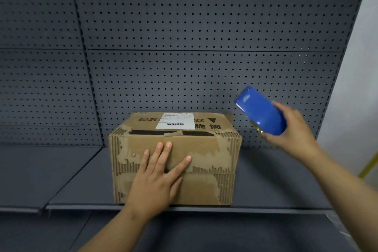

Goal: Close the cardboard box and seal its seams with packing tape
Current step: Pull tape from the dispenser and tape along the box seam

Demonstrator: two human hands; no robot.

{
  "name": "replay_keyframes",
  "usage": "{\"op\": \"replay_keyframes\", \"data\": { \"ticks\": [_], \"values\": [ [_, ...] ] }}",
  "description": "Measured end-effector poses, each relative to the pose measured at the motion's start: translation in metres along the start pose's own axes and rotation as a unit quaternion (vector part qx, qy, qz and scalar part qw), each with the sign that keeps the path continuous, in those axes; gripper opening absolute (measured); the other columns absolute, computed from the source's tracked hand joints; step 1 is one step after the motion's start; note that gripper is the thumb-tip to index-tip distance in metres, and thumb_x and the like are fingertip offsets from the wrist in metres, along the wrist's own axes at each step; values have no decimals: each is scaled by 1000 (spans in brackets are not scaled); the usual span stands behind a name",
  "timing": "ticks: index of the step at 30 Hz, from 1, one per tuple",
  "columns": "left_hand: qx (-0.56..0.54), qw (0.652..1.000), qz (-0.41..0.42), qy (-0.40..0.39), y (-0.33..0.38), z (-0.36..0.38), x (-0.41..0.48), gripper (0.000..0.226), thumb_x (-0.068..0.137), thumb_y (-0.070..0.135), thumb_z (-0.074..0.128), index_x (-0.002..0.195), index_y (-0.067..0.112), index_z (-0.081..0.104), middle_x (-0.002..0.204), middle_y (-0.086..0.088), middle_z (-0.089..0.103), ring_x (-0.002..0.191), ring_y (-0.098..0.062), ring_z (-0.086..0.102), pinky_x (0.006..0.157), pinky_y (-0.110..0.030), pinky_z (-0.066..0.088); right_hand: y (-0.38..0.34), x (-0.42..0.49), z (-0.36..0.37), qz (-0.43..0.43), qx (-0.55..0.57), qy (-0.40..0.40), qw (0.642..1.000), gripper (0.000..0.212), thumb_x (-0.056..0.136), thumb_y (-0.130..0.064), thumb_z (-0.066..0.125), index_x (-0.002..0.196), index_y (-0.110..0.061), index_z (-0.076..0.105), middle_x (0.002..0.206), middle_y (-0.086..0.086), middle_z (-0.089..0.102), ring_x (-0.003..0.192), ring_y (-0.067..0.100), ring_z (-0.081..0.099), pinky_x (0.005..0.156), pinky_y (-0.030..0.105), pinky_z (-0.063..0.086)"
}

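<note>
Box [204, 149] crosswise (tape dispenser [261, 111] points up-left).

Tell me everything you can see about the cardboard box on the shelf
The cardboard box is worn brown corrugated board, its outer paper torn off along edges and corners, baring the ribs. It sits upright on the dark grey shelf, flaps down, a dark gap along the top seam crossed by one tape scrap. A white barcode label and black printed characters are on top. The left hand lies flat on the near flap.
</note>
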State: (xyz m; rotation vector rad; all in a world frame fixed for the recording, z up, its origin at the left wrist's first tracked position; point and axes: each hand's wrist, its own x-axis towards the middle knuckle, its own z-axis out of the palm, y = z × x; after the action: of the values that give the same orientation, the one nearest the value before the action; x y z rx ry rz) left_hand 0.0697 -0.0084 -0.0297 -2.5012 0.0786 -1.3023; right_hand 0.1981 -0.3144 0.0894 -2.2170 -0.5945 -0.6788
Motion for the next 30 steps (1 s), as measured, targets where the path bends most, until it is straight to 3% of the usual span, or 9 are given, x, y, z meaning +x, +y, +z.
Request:
{"op": "replay_keyframes", "data": {
  "ticks": [6,10,15,17,21,23,26,28,30],
  "values": [
    [-6,999,-14,-36,-17,-4,-12,57,88,51,34,143,41,21,151,-11,19,137,-30,23,105,-61,20,-93,-11,-43,-115,178,-58,975,87,60,-13,85,116,-58,36,117,-40,45,113,-6,47,94,24,39],
    [-42,998,-15,-53,-24,-5,-14,60,89,50,30,144,42,10,157,-7,3,136,-27,24,108,-55,14,-131,-36,-35,-166,238,-123,949,83,51,-33,81,118,-61,41,122,-35,48,119,-1,48,97,20,43],
    [-67,992,-2,-108,-27,-9,-17,63,89,45,30,146,38,4,157,3,-14,143,-21,7,112,-44,-1,-147,-68,-10,-176,247,-177,936,81,51,-32,79,116,-64,42,123,-36,47,120,-3,46,99,15,39],
    [-75,991,15,-105,-30,-11,-18,66,88,39,41,146,38,10,158,5,1,145,-17,-4,114,-42,1,-148,-80,-2,-175,237,-193,936,82,52,-31,79,117,-63,42,126,-35,46,123,-3,44,101,15,36],
    [-146,985,28,-83,-36,-25,-18,86,57,24,87,129,31,40,134,9,46,127,-13,34,104,-29,36,-147,-103,10,-163,211,-211,940,84,53,-32,79,120,-64,39,130,-32,43,127,-1,41,103,14,32],
    [-181,982,19,-47,-38,-37,-20,99,56,19,87,137,33,31,133,4,51,125,-10,35,107,-21,24,-146,-111,15,-161,201,-217,942,85,54,-33,79,121,-64,37,132,-31,41,127,-2,40,102,12,30],
    [-200,979,-4,-28,-41,-43,-25,128,55,14,86,148,28,0,143,-2,33,142,0,1,102,-19,26,-145,-119,20,-158,177,-232,943,85,56,-36,78,122,-65,34,124,-28,43,124,1,43,101,14,33],
    [-165,984,3,-67,-44,-46,-26,128,39,19,92,141,36,17,125,-2,59,141,1,-6,104,-19,25,-144,-122,23,-159,168,-239,943,85,57,-35,77,122,-65,33,116,-27,43,120,4,45,100,16,35],
    [-139,988,12,-59,-46,-44,-32,99,35,20,92,118,29,40,103,-1,71,141,-1,-12,112,-21,10,-145,-124,25,-162,165,-244,942,84,58,-34,77,122,-65,34,111,-27,42,117,5,46,98,15,37]
  ]
}}
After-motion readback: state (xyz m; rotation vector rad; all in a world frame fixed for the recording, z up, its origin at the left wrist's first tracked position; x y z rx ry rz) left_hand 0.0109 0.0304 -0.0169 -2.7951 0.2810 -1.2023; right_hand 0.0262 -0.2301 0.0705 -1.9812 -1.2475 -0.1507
